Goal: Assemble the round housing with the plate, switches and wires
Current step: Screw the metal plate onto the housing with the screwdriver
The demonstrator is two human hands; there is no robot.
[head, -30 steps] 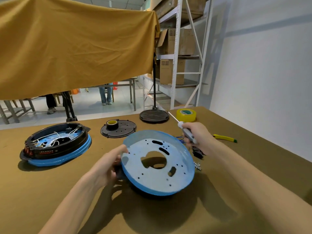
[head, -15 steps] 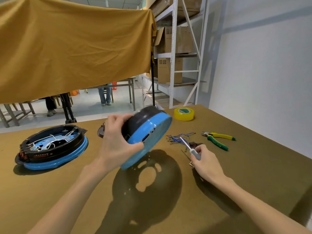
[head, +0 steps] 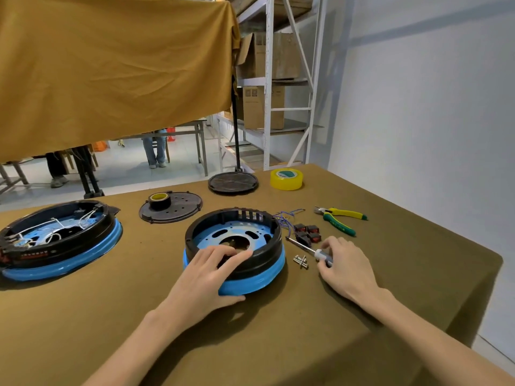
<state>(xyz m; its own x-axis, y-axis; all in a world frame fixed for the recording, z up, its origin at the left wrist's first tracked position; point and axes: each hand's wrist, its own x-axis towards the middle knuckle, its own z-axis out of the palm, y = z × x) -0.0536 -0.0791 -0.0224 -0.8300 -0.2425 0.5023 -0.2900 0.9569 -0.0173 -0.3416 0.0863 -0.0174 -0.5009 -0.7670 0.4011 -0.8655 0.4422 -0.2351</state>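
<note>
A round black and blue housing (head: 234,250) sits open side up on the brown table (head: 390,288). The left hand (head: 207,277) grips its near rim. The right hand (head: 347,264) pinches a screwdriver (head: 309,249), tip pointing away-left toward red switches (head: 308,232). No writing is readable.

round housing (head: 237,263): black-blue, open side up | switches (head: 306,232) beside (right)
</note>
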